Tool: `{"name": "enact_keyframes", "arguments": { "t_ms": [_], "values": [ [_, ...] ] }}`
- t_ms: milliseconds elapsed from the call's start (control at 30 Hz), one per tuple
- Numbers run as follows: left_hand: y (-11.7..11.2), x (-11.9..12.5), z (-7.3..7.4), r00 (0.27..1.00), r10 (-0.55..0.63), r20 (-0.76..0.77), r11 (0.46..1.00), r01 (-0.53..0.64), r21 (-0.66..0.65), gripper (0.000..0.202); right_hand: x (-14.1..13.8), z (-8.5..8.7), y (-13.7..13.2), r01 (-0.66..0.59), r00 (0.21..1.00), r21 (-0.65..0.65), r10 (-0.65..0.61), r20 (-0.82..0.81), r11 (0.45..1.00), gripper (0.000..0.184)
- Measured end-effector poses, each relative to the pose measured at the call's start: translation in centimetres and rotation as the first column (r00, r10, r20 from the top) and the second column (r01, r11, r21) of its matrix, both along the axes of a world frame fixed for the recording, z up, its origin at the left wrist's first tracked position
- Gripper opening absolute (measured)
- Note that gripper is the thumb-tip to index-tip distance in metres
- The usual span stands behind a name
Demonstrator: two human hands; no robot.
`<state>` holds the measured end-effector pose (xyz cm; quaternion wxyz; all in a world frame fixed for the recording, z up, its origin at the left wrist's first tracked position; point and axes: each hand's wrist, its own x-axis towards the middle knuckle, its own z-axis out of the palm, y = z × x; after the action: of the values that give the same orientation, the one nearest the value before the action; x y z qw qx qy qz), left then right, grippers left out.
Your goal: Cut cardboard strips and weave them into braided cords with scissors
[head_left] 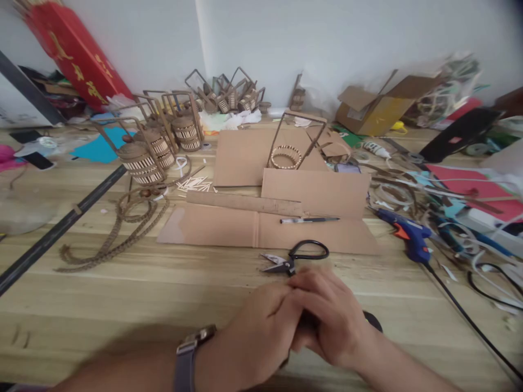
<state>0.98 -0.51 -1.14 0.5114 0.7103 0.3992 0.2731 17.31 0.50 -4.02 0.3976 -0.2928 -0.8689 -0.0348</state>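
My left hand (257, 332), with a watch on its wrist, and my right hand (330, 313) are pressed together low at the table's near edge. Both have their fingers curled around a dark thing between them that I cannot make out. Black-handled scissors (296, 257) lie just beyond my knuckles with the blades pointing left. Behind them lie flat cardboard sheets (269, 228), a wooden ruler (245, 202) and a black pen (308, 220).
Small woven cardboard baskets (159, 144) with handles stand at the back left, one unfinished basket (286, 155) at centre. A braided strip (122, 228) coils at left. A blue glue gun (411, 237) with a black cord and paper scraps crowd the right. A black bar (57, 231) crosses left.
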Motion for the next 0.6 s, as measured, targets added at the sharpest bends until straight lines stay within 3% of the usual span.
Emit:
{"name": "enact_keyframes", "arguments": {
  "t_ms": [67,100,133,167,200,267,300,333,400,467,600],
  "values": [
    [-0.3,0.0,0.0,0.994,0.105,-0.017,0.973,-0.099,0.207,0.047,0.1,-0.1,-0.6,0.006,0.998,-0.162,-0.017,-0.066,0.987,0.033],
    [-0.3,0.0,0.0,0.989,0.147,-0.022,0.925,-0.13,0.358,0.05,0.1,0.0,-1.1,-0.001,0.993,-0.266,-0.031,-0.117,0.964,0.037],
    [-0.1,0.0,0.0,0.983,0.179,-0.03,0.84,-0.137,0.526,0.052,0.0,0.2,-1.8,-0.024,0.981,-0.386,-0.052,-0.185,0.922,0.039],
    [0.1,-0.1,0.0,0.978,0.205,-0.042,0.72,-0.121,0.683,0.054,-0.3,0.4,-2.5,-0.065,0.956,-0.521,-0.097,-0.277,0.851,0.038],
    [0.4,-0.1,0.0,0.974,0.22,-0.053,0.58,-0.087,0.81,0.056,-0.6,0.7,-3.3,-0.137,0.903,-0.655,-0.178,-0.391,0.743,0.035],
    [1.0,0.0,0.1,0.962,0.261,-0.08,0.338,-0.013,0.941,0.055,-1.6,1.4,-4.4,-0.353,0.677,-0.812,-0.473,-0.565,0.465,0.03],
    [1.2,0.2,0.1,0.95,0.296,-0.099,0.272,0.015,0.962,0.052,-2.2,1.7,-4.7,-0.475,0.519,-0.807,-0.628,-0.58,0.352,0.03],
    [1.3,0.5,0.1,0.933,0.336,-0.125,0.236,0.045,0.971,0.046,-2.6,1.8,-4.8,-0.578,0.369,-0.762,-0.74,-0.563,0.291,0.032],
    [0.9,1.6,-0.1,0.881,0.439,-0.178,0.204,0.095,0.974,0.033,-3.0,1.8,-4.4,-0.692,0.174,-0.663,-0.826,-0.536,0.285,0.039],
    [-0.1,3.0,-0.7,0.839,0.509,-0.193,0.181,0.115,0.977,0.03,-2.5,1.2,-3.7,-0.708,0.124,-0.617,-0.8,-0.587,0.343,0.041],
    [-2.5,4.5,-1.6,0.862,0.498,-0.092,0.352,-0.104,0.93,0.035,0.6,0.2,-3.4,-0.615,0.154,-0.612,-0.686,-0.712,0.497,0.027]
  ]
}}
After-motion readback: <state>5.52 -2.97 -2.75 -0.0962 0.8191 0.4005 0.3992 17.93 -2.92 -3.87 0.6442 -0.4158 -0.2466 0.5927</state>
